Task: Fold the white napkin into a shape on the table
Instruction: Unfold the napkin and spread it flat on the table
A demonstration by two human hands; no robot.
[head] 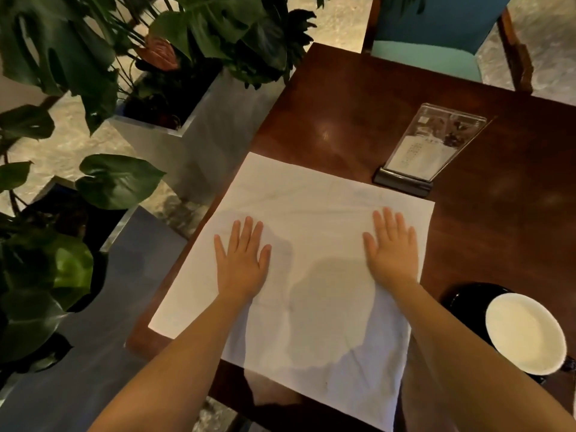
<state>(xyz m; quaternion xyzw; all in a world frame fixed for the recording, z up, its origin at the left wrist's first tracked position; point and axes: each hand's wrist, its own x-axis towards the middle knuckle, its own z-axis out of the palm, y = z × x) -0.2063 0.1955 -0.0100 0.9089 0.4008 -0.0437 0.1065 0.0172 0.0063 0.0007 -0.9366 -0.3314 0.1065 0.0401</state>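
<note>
The white napkin (311,219) lies spread flat as a large square on the dark wooden table (358,113), and its near edge hangs over the table's front edge. My left hand (241,260) rests palm down on the napkin's left half, fingers spread. On the right half, near the right edge, my right hand (391,247) lies palm down with fingers apart. Neither hand grips the cloth. The parts of the napkin under my hands and forearms are hidden.
A clear acrylic menu stand (427,151) stands just beyond the napkin's far right corner. A white cup on a dark saucer (526,332) sits at the near right. A teal chair (436,42) stands at the far side. Potted plants (93,57) line the left.
</note>
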